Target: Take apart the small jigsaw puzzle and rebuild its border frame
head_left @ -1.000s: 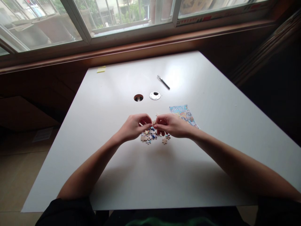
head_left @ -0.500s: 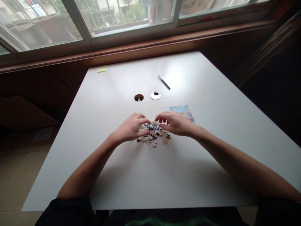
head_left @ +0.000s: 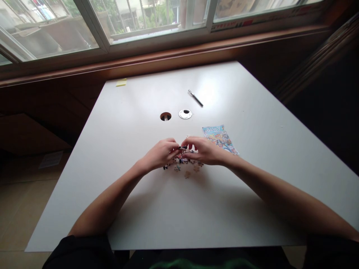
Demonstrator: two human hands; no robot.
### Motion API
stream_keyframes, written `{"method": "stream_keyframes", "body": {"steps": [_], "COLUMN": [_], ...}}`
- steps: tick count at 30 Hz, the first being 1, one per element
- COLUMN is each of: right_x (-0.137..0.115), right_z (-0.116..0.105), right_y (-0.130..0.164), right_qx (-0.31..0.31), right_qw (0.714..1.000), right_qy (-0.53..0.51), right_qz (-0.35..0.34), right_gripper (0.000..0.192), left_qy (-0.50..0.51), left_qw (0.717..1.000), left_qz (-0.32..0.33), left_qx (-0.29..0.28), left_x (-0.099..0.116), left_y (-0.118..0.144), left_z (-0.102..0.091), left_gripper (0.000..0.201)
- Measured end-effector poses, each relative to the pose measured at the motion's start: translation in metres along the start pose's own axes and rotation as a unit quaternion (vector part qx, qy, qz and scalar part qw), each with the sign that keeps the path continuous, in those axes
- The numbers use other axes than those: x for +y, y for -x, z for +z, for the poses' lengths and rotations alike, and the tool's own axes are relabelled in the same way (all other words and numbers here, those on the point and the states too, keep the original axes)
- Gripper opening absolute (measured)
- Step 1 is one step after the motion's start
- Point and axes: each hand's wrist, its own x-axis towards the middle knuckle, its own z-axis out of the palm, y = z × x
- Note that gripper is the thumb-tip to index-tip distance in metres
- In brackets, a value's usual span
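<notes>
A small heap of jigsaw puzzle pieces point(head_left: 183, 161) lies on the white table point(head_left: 179, 209), some plain tan and others dark or coloured. My left hand point(head_left: 161, 153) comes in from the left, its fingers closed on puzzle pieces at the top of the heap. From the other side my right hand point(head_left: 206, 150) curls its thumb and fingers around pieces too. Their fingertips nearly meet over a dark clump. How many pieces each hand holds is hidden. A tan piece point(head_left: 187, 174) lies loose at the near edge of the heap.
Behind my right hand lies a colourful picture sheet point(head_left: 221, 139) lettered "Bluey". Farther back are a pen point(head_left: 195, 98), a round cable hole point(head_left: 165, 116) and its silver cover point(head_left: 185, 114). A yellow sticky note point(head_left: 121, 82) sits at the far left corner, below a window.
Both hands have moved closer together and their fingers have closed on pieces from the heap. A tan piece at the near edge has shifted slightly. More of the picture sheet shows.
</notes>
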Motion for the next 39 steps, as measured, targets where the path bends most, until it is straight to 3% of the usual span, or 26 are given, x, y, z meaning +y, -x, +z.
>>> {"method": "stream_keyframes", "body": {"steps": [4, 9, 13, 16, 19, 25, 30, 31, 33, 35, 37, 39], "right_x": [-0.006, -0.008, -0.005, -0.002, -0.002, -0.002, 0.010, 0.011, 0.012, 0.011, 0.008, 0.004], "right_z": [-0.002, -0.002, -0.003, -0.005, -0.007, -0.012, -0.016, -0.016, -0.014, -0.009, -0.002, 0.004], "right_y": [-0.002, -0.002, -0.003, -0.003, -0.002, 0.000, 0.004, 0.005, 0.006, 0.007, 0.006, 0.005], "right_qx": [0.015, 0.014, -0.013, -0.011, 0.004, -0.079, -0.034, -0.041, -0.058, -0.070, -0.071, -0.068], "right_qw": [0.998, 0.994, 0.978, 0.972, 0.981, 0.993, 0.991, 0.988, 0.981, 0.979, 0.985, 0.992], "right_qy": [-0.055, -0.082, -0.175, -0.207, -0.164, 0.006, 0.121, 0.145, 0.184, 0.191, 0.158, 0.111], "right_qz": [0.041, 0.071, 0.109, 0.109, 0.108, 0.082, 0.042, 0.033, 0.023, 0.016, 0.009, 0.004], "right_gripper": [0.023, 0.026, 0.032, 0.030, 0.028, 0.026, 0.035, 0.045, 0.066, 0.070, 0.060, 0.046], "left_qy": [-0.001, 0.076, 0.157, 0.163, 0.103, 0.023, -0.048, -0.071, -0.115, -0.148, -0.154, -0.123], "left_qw": [1.000, 0.996, 0.984, 0.981, 0.990, 0.989, 0.991, 0.990, 0.987, 0.983, 0.982, 0.987], "left_qz": [-0.004, -0.032, -0.074, -0.100, -0.099, -0.080, -0.019, -0.028, -0.056, -0.069, -0.065, -0.055], "left_qx": [-0.013, 0.029, 0.030, 0.022, 0.005, -0.123, -0.123, -0.115, -0.095, -0.087, -0.087, -0.083], "left_x": [0.009, 0.012, 0.011, 0.011, 0.011, 0.000, -0.013, -0.014, -0.013, -0.009, -0.004, 0.001], "left_y": [0.000, 0.001, 0.001, 0.002, 0.004, 0.007, 0.011, 0.012, 0.014, 0.014, 0.013, 0.011], "left_z": [-0.004, -0.004, -0.006, -0.012, -0.021, -0.032, -0.036, -0.034, -0.027, -0.017, -0.006, 0.001], "left_gripper": [0.029, 0.012, 0.019, 0.024, 0.026, 0.031, 0.023, 0.029, 0.065, 0.094, 0.084, 0.057]}}
